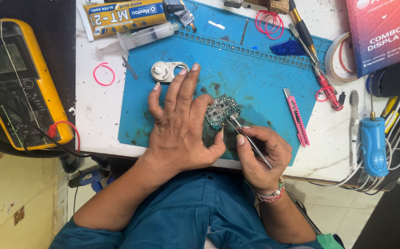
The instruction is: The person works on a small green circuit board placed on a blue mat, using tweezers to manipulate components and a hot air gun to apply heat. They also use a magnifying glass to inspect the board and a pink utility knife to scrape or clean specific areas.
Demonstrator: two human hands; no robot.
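Head view, looking straight down: left hand point(180, 124) spread flat and wide, palm down on the blue mat point(237, 60), fingers fanned, thumb side pressed against the left edge of the small circuit board point(221, 110), gripping nothing; right hand point(261, 154) pinched narrow around thin metal tweezers point(250, 140), tips touching the board's lower right edge. Board lying flat near the mat's middle, just right of the left hand; judged light, stiff and thin, yet fragile, dense with tiny parts, likely to skate on the mat unless pinned; best held by the bare edges, not by the populated face.

Outward from the board: white oval plastic part point(168, 71) above the left fingertips, touching them or nearly so; pink utility knife point(296, 117) to the right; clear syringe point(138, 39) up and to the left, contents hard to tell; yellow glue tube point(124, 16) beyond the syringe, capped; pink rubber bands point(268, 22) far above; roll of tape point(339, 57) up and right; blue handheld tool point(373, 145) far right on the white worktop point(96, 106); yellow multimeter point(18, 83) far left, off the worktop's edge, red lead plugged in.
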